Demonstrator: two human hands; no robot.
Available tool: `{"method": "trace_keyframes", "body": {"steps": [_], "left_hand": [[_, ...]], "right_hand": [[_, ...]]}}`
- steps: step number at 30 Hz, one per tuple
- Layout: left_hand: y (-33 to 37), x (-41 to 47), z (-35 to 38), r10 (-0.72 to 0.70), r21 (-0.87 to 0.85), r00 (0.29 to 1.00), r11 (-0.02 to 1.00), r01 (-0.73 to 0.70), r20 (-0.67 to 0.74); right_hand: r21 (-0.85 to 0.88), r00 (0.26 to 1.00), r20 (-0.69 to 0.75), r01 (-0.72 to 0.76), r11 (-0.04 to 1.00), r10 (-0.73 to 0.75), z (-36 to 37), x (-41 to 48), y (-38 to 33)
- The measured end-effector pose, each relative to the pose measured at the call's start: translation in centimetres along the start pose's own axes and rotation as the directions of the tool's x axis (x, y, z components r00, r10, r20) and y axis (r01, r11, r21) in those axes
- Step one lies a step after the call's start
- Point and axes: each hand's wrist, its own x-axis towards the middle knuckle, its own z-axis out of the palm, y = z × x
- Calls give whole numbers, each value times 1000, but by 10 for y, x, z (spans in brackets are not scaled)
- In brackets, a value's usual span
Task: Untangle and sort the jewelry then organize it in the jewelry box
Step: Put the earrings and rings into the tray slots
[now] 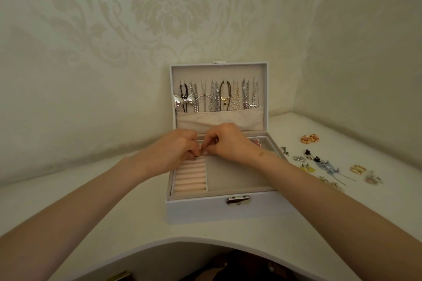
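A white jewelry box (pixel 205 209) stands open in the middle of the table. Several necklaces (pixel 217 98) hang from hooks in its upright lid above a fabric pocket. Pink ring rolls (pixel 191 177) fill the tray's left part, beside a bare grey compartment (pixel 235 175). My left hand (pixel 173 150) and my right hand (pixel 228 143) meet over the far end of the ring rolls. Their fingertips pinch a small piece of jewelry (pixel 204 152) between them, too small to identify. A pink item (pixel 257 142) lies in the tray's back right compartment.
Loose earrings lie on the table right of the box: a gold and pink pair (pixel 310 138), small dark and silver pieces (pixel 303 157), yellow ones (pixel 308 168), a blue piece (pixel 328 166), gold hoops (pixel 358 169). The patterned wall stands close behind. The table's front edge curves inward.
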Motion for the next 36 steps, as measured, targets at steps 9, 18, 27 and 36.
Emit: {"method": "trace_keyframes", "body": {"steps": [9,18,27,36], "left_hand": [[29,31,-7,12,234,998,972,5,-68],[142,163,48,29,-183,990,983,-3,138],[200,248,106,-43,-279,938,949,146,344],[217,274,142,-197,-197,905,938,285,376]], "right_hand": [[216,953,-248,-121,969,174,-57,-43,42],[-288,736,-156,-672,682,659,-147,-122,144],[-144,571,-91,-818,556,816,-166,-177,185],[-217,642,-209,-766,605,738,-150,-165,191]]}}
